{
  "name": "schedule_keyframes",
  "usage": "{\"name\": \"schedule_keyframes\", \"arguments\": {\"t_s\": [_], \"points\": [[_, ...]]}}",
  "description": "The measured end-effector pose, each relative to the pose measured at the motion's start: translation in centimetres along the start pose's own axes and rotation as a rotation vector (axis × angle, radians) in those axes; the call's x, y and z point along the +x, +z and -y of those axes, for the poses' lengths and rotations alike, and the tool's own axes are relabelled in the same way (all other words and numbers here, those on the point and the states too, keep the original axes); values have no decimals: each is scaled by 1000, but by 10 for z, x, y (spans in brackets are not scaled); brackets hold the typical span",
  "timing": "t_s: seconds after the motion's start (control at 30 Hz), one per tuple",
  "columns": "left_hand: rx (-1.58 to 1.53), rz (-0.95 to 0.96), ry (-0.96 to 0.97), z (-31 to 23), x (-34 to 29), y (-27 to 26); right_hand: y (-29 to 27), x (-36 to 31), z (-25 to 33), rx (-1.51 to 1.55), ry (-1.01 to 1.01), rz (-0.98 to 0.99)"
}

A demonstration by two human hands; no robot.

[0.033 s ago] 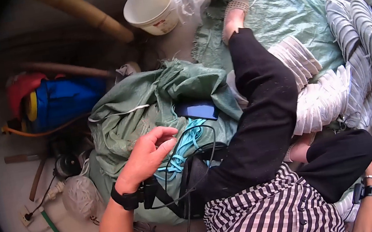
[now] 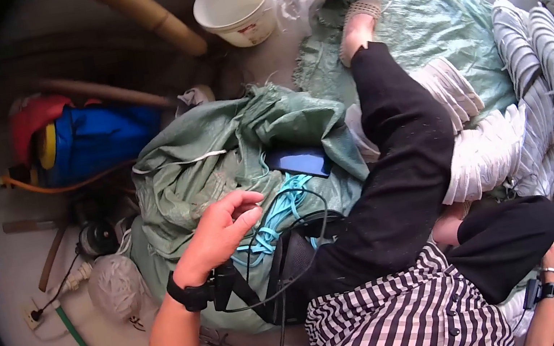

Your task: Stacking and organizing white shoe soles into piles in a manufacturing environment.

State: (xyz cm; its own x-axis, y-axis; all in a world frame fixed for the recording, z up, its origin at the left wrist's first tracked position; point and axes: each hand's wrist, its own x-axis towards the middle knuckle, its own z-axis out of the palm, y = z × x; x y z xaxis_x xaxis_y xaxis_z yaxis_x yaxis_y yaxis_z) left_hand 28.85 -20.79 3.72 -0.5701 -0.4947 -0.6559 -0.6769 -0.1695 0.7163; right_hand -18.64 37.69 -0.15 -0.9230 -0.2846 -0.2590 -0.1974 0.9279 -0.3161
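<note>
Light-blue cords [image 2: 284, 207] lie in a loose tangle on the near right part of a green sack [image 2: 172, 183]. The left hand [image 2: 227, 227] hangs over that sack, just left of the cords, its thumb and forefinger bent toward each other but apart, with a gap showing between the tips. A thin black cable [image 2: 326, 205] loops by those fingertips; whether it touches them I cannot tell. A dark blue flat thing [image 2: 299, 163] rests on the sack, just beyond the cords. The right hand [image 2: 551, 253] is well to the right of the sack, partly hidden beside the bent knee, so I cannot tell how its fingers stand or what they hold. Stacks of white pieces [image 2: 485, 156] fan out in rows to the sack's right. Left of the sack sit a blue bag [image 2: 103, 140] and, nearer, a clear plastic bag [image 2: 116, 286]. Beyond the sack stands a white bucket [image 2: 238, 27].
</note>
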Motion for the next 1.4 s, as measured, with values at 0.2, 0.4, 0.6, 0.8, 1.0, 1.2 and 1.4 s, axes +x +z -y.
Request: {"name": "schedule_keyframes", "arguments": {"t_s": [0.2, 0.4, 0.6, 0.8, 1.0, 1.2, 1.4], "points": [[-142, -189, -82, 106, -41, -14, -12, -5, 56, 236, 375, 210], [-328, -64, -381, 170, -71, 23, -7, 16, 91, 128, 344, 302], [-376, -106, -568, 198, -71, 54, 3, 23, 105, 110, 291, 303], [-371, 47, -436, 206, -66, 56, 10, 19, 95, 124, 260, 307], [-338, 24, -461, 200, -62, 71, 14, 12, 73, 49, 190, 285], [-264, -90, -354, 188, -76, 70, 13, 0, 83, 84, 275, 299], [-59, -85, -327, 172, -107, 75, 18, -6, 88, 108, 251, 323]]}}
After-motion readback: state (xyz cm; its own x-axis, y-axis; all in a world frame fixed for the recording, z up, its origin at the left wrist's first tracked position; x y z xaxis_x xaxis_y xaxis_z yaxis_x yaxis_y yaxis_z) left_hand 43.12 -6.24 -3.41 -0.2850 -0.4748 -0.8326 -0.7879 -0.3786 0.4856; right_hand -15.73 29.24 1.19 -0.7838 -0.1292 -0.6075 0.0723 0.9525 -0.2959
